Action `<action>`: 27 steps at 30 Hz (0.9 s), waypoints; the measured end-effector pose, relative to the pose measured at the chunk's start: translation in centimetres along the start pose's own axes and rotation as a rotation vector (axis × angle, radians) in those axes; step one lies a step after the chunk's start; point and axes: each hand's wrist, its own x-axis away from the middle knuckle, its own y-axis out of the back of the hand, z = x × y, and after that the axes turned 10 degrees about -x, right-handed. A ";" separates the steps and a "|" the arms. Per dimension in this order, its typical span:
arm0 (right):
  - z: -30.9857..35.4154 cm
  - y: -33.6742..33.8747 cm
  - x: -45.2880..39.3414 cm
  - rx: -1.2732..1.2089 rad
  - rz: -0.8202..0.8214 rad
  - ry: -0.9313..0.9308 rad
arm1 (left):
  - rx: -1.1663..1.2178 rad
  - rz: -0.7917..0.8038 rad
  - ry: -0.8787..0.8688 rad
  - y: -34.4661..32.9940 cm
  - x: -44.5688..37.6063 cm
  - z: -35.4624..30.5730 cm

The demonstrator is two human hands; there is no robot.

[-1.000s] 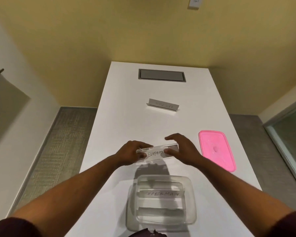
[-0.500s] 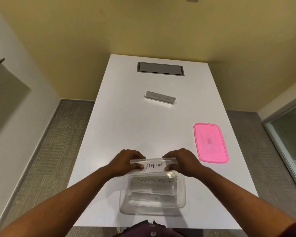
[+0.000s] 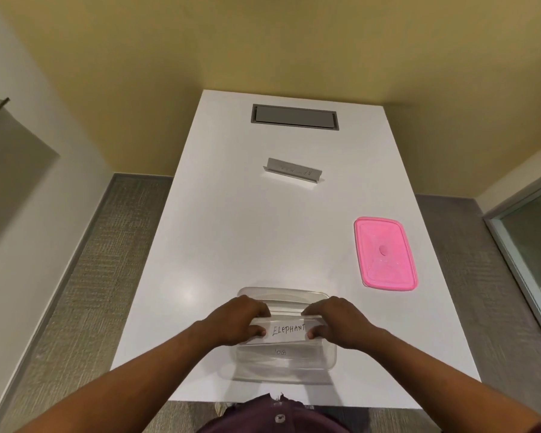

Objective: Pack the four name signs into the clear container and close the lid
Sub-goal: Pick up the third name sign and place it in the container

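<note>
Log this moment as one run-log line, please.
step: placing ELEPHANT sign into clear container | left hand, right hand: gripping sign ends | remaining sign: on table, far | pink lid: off, right

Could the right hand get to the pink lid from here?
Probably yes, once freed: the right hand now grips the ELEPHANT sign, but only bare table lies between it and the pink lid.
</note>
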 end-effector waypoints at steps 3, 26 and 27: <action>-0.2 -1.0 0.3 0.056 0.044 0.007 | -0.076 0.033 0.012 -1.0 -0.3 -0.4; -0.1 -6.1 -0.9 0.189 0.101 -0.052 | -0.283 0.104 0.081 -5.7 -1.3 -1.0; -0.1 -6.3 -0.9 0.190 0.096 -0.053 | -0.290 0.100 0.086 -5.7 -1.2 -1.0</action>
